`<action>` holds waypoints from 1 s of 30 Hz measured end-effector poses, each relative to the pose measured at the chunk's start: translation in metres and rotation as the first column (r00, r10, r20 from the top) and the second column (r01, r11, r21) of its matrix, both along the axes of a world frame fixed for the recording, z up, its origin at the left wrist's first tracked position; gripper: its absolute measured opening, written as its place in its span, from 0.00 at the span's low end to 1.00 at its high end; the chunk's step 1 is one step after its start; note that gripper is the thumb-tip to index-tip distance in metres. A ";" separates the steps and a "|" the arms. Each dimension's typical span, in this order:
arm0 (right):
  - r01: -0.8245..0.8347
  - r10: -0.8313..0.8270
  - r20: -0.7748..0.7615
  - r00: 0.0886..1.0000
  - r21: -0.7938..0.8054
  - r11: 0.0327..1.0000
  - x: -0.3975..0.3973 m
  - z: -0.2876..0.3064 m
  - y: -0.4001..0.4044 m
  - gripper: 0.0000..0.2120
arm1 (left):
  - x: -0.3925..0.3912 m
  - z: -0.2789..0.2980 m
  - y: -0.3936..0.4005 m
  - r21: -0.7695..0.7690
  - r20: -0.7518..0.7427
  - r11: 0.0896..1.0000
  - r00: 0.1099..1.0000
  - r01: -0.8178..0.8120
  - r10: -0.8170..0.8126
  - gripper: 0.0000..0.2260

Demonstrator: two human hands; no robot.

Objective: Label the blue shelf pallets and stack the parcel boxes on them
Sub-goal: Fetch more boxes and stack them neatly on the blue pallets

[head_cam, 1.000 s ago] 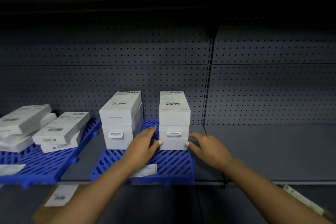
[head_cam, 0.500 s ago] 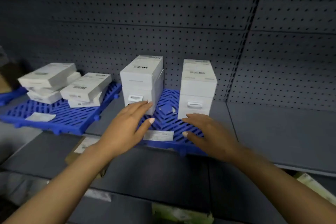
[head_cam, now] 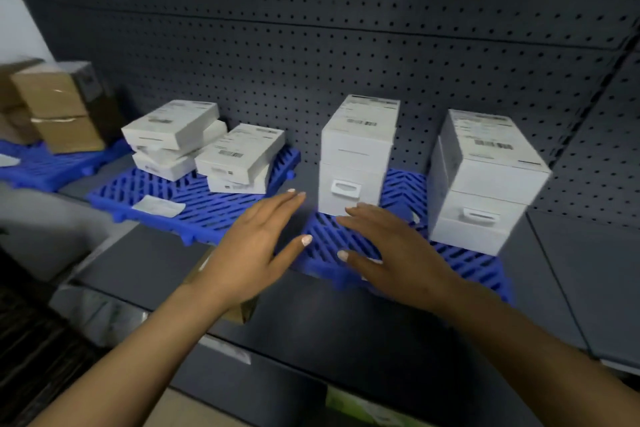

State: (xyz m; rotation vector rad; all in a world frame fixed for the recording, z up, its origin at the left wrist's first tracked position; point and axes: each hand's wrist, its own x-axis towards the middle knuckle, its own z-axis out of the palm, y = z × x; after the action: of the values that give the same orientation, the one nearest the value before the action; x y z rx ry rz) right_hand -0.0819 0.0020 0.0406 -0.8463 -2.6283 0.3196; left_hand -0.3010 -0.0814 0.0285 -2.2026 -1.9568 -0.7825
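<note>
On the dark shelf [head_cam: 346,322], two tall stacks of white boxes [head_cam: 356,156] [head_cam: 485,180] stand upright and apart on a blue pallet [head_cam: 457,263]. The left hand [head_cam: 256,250] and right hand [head_cam: 394,250] hover just in front of them, palms down, fingers spread and holding nothing. Flatter white boxes [head_cam: 204,146] lie piled on a second pallet [head_cam: 194,201] to the left, beside a loose label [head_cam: 158,206].

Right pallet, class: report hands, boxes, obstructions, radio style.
Both hands, left hand and right hand, open, empty, over right pallet. Two white box stacks upright on it. Nothing in the way.
</note>
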 end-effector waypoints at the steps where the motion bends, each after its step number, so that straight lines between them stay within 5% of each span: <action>1: -0.010 0.010 -0.015 1.000 0.007 1.000 -0.016 0.002 0.000 0.28 | -0.014 0.002 0.000 0.009 0.001 1.000 1.000 0.003 -0.003 0.29; 11: 0.101 -0.103 -0.058 0.993 -0.034 0.994 -0.167 0.006 0.019 0.30 | -0.165 0.015 0.028 0.013 -0.036 0.995 0.995 0.094 -0.094 0.29; 20: 0.354 -0.361 -0.055 0.931 -0.107 0.929 -0.216 -0.018 0.048 0.33 | -0.210 0.006 0.077 -0.116 -0.055 0.969 0.973 0.219 -0.226 0.28; 24: 0.407 -0.413 -0.020 0.911 -0.120 0.905 -0.220 -0.021 0.048 0.31 | -0.217 0.003 0.085 -0.190 0.062 0.952 0.970 0.241 -0.234 0.26; 30: 0.437 -0.443 -0.016 0.897 -0.124 0.891 -0.218 -0.015 0.049 0.29 | -0.219 -0.004 0.095 -0.106 0.216 0.919 0.911 0.380 -0.352 0.26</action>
State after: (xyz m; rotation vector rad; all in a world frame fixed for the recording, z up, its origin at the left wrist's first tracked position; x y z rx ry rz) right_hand -0.2999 0.0509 0.0251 -1.4220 -2.3039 0.3639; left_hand -0.5199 0.0138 0.0250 -2.7286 -1.7438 -0.9580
